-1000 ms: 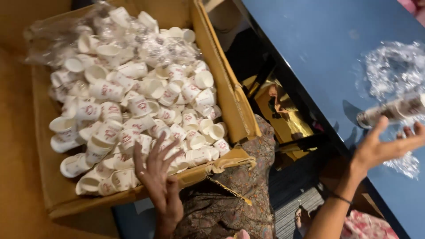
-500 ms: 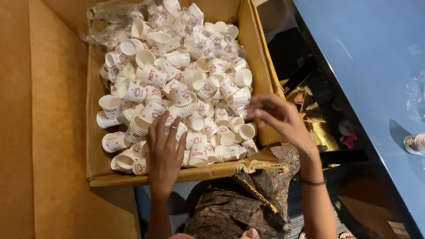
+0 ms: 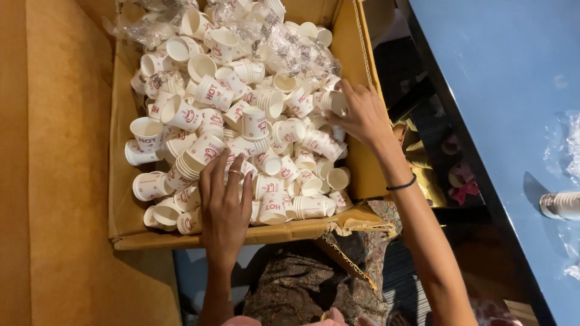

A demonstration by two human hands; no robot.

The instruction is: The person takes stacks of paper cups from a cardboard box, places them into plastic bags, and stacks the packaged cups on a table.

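Orange-brown upholstery (image 3: 54, 181) filled the nine o'clock side of my head view, and a dark blue tabletop (image 3: 501, 78) ran along the three o'clock side. Between them sat an open brown cardboard box (image 3: 124, 211), heaped with small white paper cups printed in red (image 3: 211, 90); some lay singly, others nested in short stacks. Crumpled clear plastic wrap (image 3: 284, 45) covered the cups toward twelve o'clock.

I saw the left hand (image 3: 226, 202) lying palm down on the cups at the box's six o'clock edge, fingers spread and flat, a ring on one finger; it closed on nothing that I could make out. The right hand (image 3: 360, 115) reached in at the three o'clock wall, fingers curled narrowly around a short nested stack of white cups (image 3: 332, 102), which lay on the heap just inside that wall. A thin dark band (image 3: 402, 183) circled the right wrist.

At four o'clock, a separate stack of white cups (image 3: 559, 205) lay on its side on the tabletop, near more clear plastic film (image 3: 565, 148). Patterned brown fabric (image 3: 302, 284) showed below the box at six o'clock.
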